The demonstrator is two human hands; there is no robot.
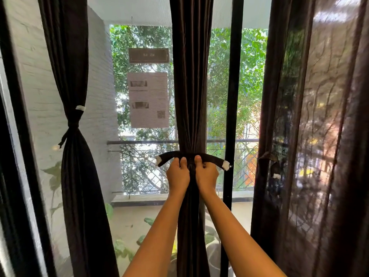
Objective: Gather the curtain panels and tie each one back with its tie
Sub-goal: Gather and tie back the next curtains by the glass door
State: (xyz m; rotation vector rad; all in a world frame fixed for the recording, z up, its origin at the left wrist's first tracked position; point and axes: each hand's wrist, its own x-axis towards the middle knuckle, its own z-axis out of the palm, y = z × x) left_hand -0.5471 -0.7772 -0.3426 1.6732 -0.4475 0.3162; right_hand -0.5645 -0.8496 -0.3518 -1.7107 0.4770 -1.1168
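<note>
At the centre of the frame the middle curtain panel (190, 86) is gathered into a narrow column, and its tie (211, 158) is wrapped across it. The tie is pinched by the left hand (177, 174) and the right hand (206, 173), fingers (183, 161) clamped on the band beside the bunched cloth, both white-tipped ends sticking out sideways. For a firm hold, the ends are best crossed and drawn tight while the folds are kept bunched. At left, another panel (73, 76) is already tied; the sheer panel (319, 116) at right hangs loose. No containers are seen.
</note>
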